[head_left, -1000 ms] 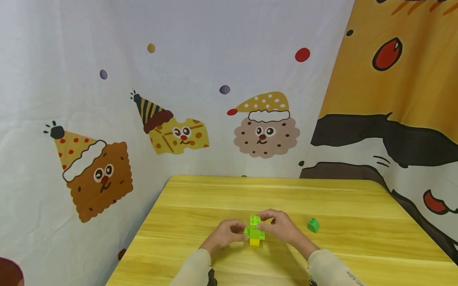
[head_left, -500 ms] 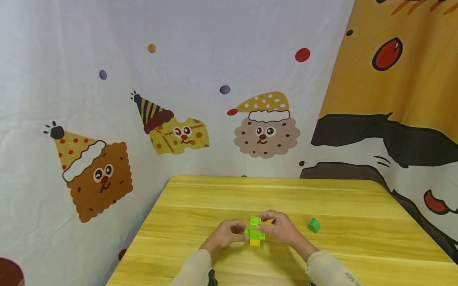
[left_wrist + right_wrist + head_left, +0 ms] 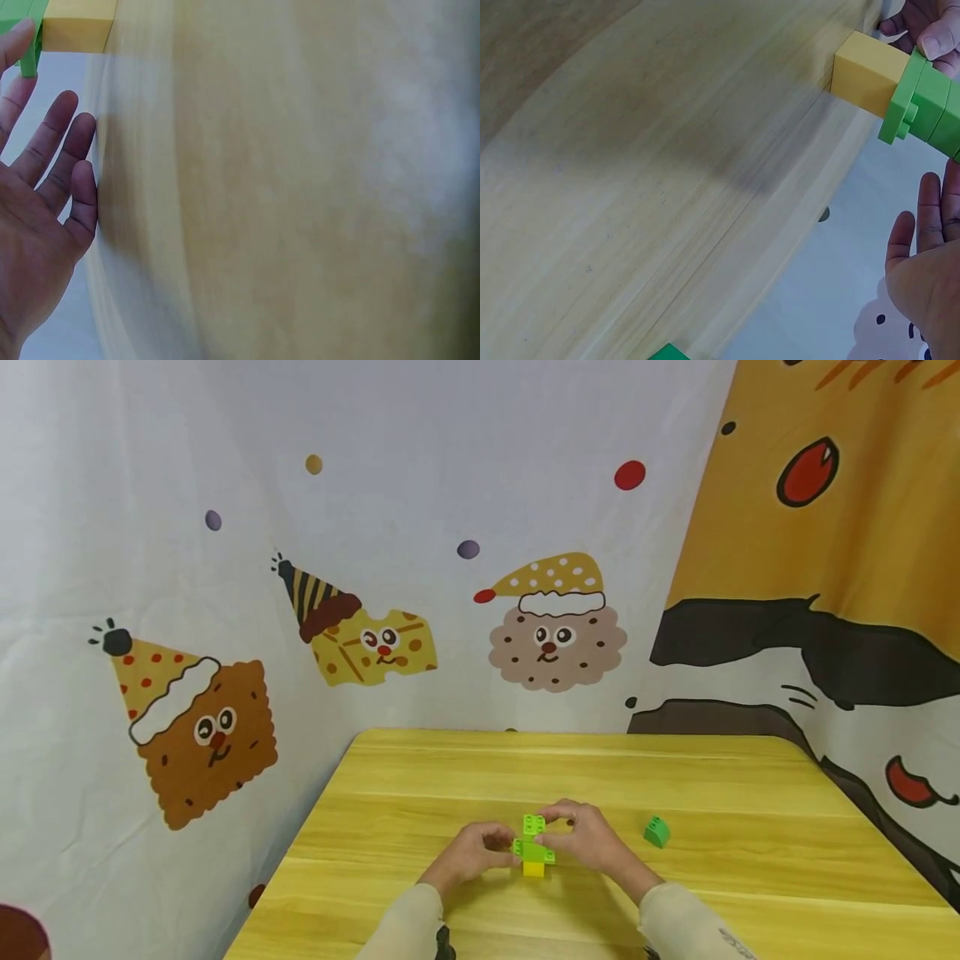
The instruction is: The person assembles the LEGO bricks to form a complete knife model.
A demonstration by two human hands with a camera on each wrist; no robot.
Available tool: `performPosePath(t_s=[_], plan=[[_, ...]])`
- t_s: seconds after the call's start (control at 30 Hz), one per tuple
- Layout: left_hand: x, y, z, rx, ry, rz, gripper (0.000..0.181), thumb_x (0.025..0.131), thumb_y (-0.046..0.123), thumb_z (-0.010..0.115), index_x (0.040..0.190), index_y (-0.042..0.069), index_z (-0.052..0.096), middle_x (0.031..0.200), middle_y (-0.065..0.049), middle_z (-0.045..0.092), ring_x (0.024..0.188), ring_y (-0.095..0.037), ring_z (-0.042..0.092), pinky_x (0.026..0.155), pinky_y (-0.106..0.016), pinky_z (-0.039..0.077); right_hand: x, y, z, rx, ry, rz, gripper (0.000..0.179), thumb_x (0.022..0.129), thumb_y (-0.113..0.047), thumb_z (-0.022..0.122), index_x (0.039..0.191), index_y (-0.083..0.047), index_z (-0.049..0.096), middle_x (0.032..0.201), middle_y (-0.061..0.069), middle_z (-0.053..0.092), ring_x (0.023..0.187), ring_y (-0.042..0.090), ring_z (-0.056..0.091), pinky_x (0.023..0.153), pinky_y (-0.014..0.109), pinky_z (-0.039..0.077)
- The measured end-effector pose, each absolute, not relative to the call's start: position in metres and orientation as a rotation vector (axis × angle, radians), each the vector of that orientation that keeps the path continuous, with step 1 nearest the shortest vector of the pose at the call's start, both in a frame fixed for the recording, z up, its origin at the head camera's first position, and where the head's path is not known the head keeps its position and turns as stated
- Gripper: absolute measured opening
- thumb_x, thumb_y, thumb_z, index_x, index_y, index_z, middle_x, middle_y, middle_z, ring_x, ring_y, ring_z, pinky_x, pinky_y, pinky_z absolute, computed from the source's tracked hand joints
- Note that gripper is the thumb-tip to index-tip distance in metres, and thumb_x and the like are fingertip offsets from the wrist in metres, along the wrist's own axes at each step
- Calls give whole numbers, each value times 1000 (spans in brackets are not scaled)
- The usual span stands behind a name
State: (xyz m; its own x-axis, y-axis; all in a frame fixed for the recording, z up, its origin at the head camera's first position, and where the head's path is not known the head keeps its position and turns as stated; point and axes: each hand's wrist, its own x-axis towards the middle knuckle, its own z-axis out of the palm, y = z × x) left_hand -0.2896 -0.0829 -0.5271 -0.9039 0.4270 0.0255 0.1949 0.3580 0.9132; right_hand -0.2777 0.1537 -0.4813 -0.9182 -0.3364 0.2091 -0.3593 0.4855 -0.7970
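Note:
A stack of toy building bricks stands upright on the table between my hands. At its base is a yellow brick (image 3: 534,869), and a wider light-green plate (image 3: 905,96) lies across it. More light-green bricks (image 3: 534,824) rise above the plate. My left hand (image 3: 474,853) pinches the left end of the plate between thumb and index finger, its other fingers spread in the left wrist view. My right hand (image 3: 588,839) holds the upper green bricks from the right with thumb and index finger. The right wrist view cuts off part of that grip.
A darker green brick with a curved side (image 3: 657,832) lies on the wooden table (image 3: 750,860) right of my right hand. Behind the table's far edge hangs a white cloth (image 3: 420,485) printed with cartoon snacks.

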Motion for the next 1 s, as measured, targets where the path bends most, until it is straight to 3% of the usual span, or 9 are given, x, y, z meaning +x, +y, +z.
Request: performPosePath(t_s=[0.27, 0.7, 1.0], plan=[[-291, -85, -529, 575, 2418, 1554, 21, 84, 18, 81, 104, 15, 72, 95, 4, 67, 89, -14, 59, 81, -33, 49, -278, 152, -480, 585, -2694, 1481, 30, 81, -31, 84, 108, -21, 75, 103, -9, 67, 116, 29, 57, 98, 63, 39], [-293, -85, -528, 546, 2426, 1523, 22, 84, 22, 81, 104, 18, 73, 98, 5, 67, 92, -15, 59, 84, -36, 48, -279, 152, -481, 564, -2689, 1518, 30, 81, -30, 84, 107, -21, 76, 102, -8, 67, 111, 24, 58, 98, 63, 38], [-292, -85, -531, 551, 2402, 1541, 23, 84, 23, 81, 106, 18, 73, 98, 5, 67, 92, -14, 60, 83, -34, 49, -278, 153, -486, 567, -2712, 1509, 30, 84, -32, 81, 111, -20, 74, 104, -8, 67, 107, 23, 58, 92, 51, 43]])
